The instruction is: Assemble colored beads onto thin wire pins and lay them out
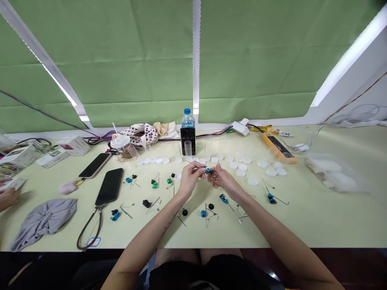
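My left hand (191, 178) pinches a small blue and black part (208, 170) over the middle of the table, with a thin metal rod showing beside its fingers. My right hand (224, 180) has its fingertips closed on the black end of the same part. Below lie a round blue piece (203, 214), a black disc (211, 206) and bent metal rods (211, 217). Another blue and black piece (223, 198) rests near my right wrist, and one more blue piece (271, 198) lies farther right. Several similar blue, green and black sets are spread to the left.
White round caps (241, 173) and clear tubes stand or lie behind my hands. A phone (184, 150) showing a timer leans on a bottle (188, 119). Phones (109, 187), a grey cloth (45, 221) and another person's hand (9, 197) are at left; an orange power strip (278, 148) is at right.
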{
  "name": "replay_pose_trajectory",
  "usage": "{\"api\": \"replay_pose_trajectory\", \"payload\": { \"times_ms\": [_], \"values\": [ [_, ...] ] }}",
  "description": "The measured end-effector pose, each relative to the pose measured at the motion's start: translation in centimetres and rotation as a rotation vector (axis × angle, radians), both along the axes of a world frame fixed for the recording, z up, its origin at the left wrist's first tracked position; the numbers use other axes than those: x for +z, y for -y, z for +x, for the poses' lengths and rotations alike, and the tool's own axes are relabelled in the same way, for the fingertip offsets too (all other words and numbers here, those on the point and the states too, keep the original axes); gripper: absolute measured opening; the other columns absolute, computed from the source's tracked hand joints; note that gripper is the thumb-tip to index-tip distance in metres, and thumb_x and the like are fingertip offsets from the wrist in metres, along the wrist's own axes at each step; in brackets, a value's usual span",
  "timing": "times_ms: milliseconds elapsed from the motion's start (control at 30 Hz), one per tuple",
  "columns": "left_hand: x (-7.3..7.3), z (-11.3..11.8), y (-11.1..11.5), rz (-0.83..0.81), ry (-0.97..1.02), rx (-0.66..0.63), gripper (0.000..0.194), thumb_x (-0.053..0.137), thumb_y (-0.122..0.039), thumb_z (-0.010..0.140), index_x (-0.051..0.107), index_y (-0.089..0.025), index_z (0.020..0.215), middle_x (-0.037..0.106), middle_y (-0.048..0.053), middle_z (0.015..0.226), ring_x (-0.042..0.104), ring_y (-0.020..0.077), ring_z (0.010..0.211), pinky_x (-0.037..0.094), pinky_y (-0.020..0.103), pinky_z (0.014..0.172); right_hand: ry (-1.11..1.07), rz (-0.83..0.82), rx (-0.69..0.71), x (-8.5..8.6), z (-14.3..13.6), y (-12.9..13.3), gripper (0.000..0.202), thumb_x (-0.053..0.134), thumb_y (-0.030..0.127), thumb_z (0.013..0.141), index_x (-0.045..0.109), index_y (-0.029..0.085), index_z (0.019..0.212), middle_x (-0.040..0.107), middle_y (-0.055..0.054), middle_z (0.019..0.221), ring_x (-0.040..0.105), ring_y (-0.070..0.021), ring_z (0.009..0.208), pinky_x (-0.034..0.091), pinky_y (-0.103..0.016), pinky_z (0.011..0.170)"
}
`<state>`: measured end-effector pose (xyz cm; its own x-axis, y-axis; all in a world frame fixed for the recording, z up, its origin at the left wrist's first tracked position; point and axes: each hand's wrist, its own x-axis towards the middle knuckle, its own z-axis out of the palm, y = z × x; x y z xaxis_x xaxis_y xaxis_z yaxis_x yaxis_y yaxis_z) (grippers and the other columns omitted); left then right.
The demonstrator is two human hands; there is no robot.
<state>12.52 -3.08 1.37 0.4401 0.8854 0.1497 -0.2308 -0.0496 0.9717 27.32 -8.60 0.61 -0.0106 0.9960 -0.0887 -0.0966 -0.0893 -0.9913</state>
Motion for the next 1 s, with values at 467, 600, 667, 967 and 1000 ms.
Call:
{"api": "replay_pose_trajectory", "payload": {
  "times_ms": [467,600,667,967,1000],
  "values": [
    [0.21,-0.07,-0.03,-0.001,-0.008,0.003,0.021,0.067,-0.031,0.072,0.062,-0.014,0.083,0.059,0.001,0.067,0.054,0.0098,0.056,0.044,0.024,0.058,-0.204,-0.067,0.103,-0.16,-0.1,-0.07,0.045,0.05,0.061,0.08,0.055,0.016,0.079,0.052,-0.002,0.068,0.043,-0.0096,0.053,0.034,-0.024,0.05],
    [0.18,-0.13,-0.15,0.002,0.002,0.02,0.02,0.066,-0.031,0.073,0.062,-0.014,0.083,0.058,0.001,0.065,0.054,0.01,0.056,0.044,0.025,0.058,-0.26,0.095,-0.001,0.0,-0.03,0.05,0.038,0.072,0.041,0.07,0.052,0.026,0.099,0.055,-0.001,0.097,0.053,-0.0109,0.072,0.042,-0.025,0.066],
    [0.09,-0.1,-0.18,-0.002,-0.001,0.023,0.02,0.066,-0.031,0.073,0.061,-0.014,0.083,0.059,0.001,0.066,0.054,0.0101,0.055,0.044,0.025,0.058,-0.3,0.051,-0.013,-0.18,0.09,-0.06,0.037,0.065,0.048,0.075,0.052,0.026,0.102,0.055,-0.002,0.101,0.055,-0.0119,0.074,0.043,-0.026,0.066],
    [0.02,-0.12,-0.26,0.007,0.005,0.013,0.021,0.066,-0.031,0.073,0.061,-0.014,0.084,0.058,0.001,0.066,0.054,0.0102,0.056,0.044,0.025,0.059,-0.282,0.064,0.047,-0.1,0.08,0.1,0.038,0.074,0.036,0.069,0.053,0.025,0.1,0.055,0.0,0.097,0.055,-0.0099,0.075,0.043,-0.025,0.069],
    [0.05,-0.14,-0.26,0.008,0.006,0.015,0.021,0.066,-0.031,0.073,0.061,-0.014,0.084,0.058,0.001,0.066,0.054,0.0104,0.056,0.044,0.025,0.059,-0.305,0.055,0.043,-0.13,0.08,0.08,0.04,0.073,0.038,0.07,0.052,0.026,0.103,0.055,0.0,0.101,0.056,-0.0107,0.078,0.044,-0.026,0.071]
  ]
}}
